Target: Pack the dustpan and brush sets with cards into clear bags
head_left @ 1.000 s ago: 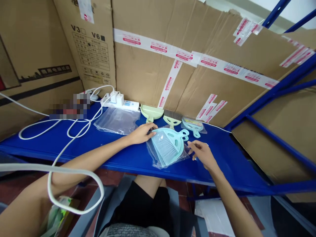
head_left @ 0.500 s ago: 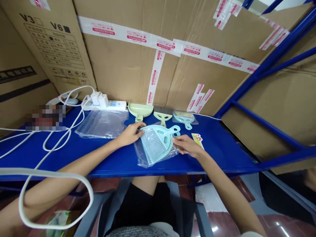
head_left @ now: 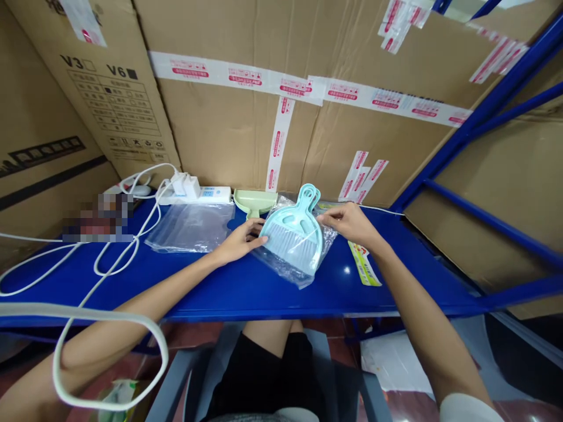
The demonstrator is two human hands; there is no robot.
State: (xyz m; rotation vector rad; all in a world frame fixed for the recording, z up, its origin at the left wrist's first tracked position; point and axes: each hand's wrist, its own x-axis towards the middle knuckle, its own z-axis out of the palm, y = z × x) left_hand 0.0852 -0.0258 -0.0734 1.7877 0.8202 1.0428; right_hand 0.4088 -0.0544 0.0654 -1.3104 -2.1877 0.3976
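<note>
A light-blue hand brush (head_left: 288,241) lies against a matching dustpan (head_left: 320,239), their looped handles together and pointing away from me. Both are in a clear plastic bag (head_left: 299,279), whose crinkled film spreads below and to the right of them. My left hand (head_left: 241,241) grips the left edge of the dustpan and bag, thumb on top. On the other side, near the handles, my right hand (head_left: 349,224) pinches the bag's edge between thumb and fingers. A yellow-green card (head_left: 364,266) lies under my right forearm.
A pale-green dustpan (head_left: 255,200) stands behind, beside a white power strip (head_left: 215,193). Flat clear bags (head_left: 191,225) lie at the left. White cables (head_left: 143,228) loop over the blue table (head_left: 197,293). Cardboard (head_left: 220,129) walls the back; a blue frame (head_left: 484,231) rises at the right.
The bagged brush and dustpan have turned so their handles point away instead of right. My right hand has moved up and away from me. The set now covers the green brush behind.
</note>
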